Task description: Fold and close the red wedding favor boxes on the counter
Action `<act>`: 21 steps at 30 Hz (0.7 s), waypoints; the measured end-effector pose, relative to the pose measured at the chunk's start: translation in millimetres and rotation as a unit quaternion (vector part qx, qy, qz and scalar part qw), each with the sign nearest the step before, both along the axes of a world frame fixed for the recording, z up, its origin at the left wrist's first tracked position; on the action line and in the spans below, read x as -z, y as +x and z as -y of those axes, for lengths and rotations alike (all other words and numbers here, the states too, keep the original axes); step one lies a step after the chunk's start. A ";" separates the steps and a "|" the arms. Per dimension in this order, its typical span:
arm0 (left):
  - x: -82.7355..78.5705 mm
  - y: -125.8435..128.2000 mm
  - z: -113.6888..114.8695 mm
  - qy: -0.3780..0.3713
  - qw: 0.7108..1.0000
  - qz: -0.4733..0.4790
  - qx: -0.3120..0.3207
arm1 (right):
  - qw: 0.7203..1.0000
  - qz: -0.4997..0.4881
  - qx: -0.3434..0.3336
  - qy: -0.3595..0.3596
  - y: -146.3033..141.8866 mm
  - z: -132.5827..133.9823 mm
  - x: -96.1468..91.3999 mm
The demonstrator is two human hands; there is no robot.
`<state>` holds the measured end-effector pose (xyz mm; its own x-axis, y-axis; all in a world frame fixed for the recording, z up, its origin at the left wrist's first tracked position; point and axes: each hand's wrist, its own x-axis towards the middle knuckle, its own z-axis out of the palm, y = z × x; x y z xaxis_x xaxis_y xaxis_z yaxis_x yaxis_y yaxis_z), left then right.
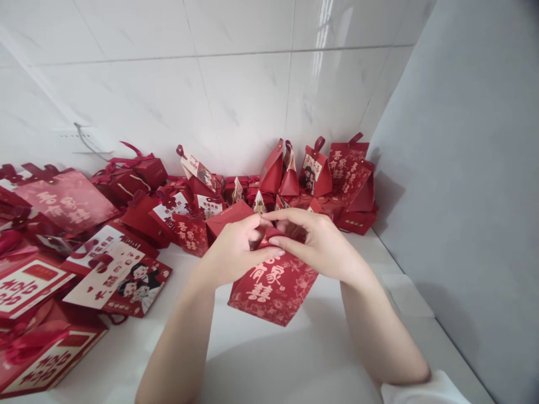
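A red paper gift box (pixel 273 289) with pale Chinese characters and a flower print is between my hands, above the white tabletop. My left hand (pixel 236 247) grips its top edge from the left, thumb across the front. From the right, my right hand (pixel 311 238) pinches the same top part, thumb and fingers closed on it. The fingertips of both hands meet near the box's top, where a small dark red piece shows. What lies right under the fingers is hidden.
Many red gift boxes (pixel 200 171) line the tiled wall (pixel 240 90). On the left are larger ones, including a box with a ribbon bow (pixel 50 359) and a card-faced box with a cartoon couple (pixel 138 286). A grey panel (pixel 471 168) bounds the right side.
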<state>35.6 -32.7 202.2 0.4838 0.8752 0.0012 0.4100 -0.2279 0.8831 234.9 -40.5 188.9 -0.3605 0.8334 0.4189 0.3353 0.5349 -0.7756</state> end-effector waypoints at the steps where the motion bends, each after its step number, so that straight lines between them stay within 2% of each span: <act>1: -0.2 -0.1 0.1 0.004 1.000 0.000 0.002 | 0.999 -0.033 0.004 -0.018 -0.2 -1.4 0.9; 5: -3.5 -4.9 0.8 0.006 1.000 0.006 -0.026 | 0.978 -0.190 0.075 -0.039 2.8 -7.6 1.8; 8: -6.4 -8.4 1.4 -0.007 0.997 0.048 -0.054 | 0.960 -0.253 0.119 -0.031 4.7 -11.0 1.3; 13: -5.6 -7.7 0.0 -0.022 0.994 0.092 -0.063 | 0.950 -0.275 0.149 -0.018 1.3 -13.8 3.8; 18: -4.3 -4.7 0.8 -0.016 0.999 0.038 -0.028 | 0.961 -0.258 0.100 -0.028 0.8 -13.7 6.0; 21: -4.5 -1.0 2.3 -0.009 0.999 0.039 -0.024 | 0.960 -0.261 0.103 -0.018 1.1 -12.7 6.9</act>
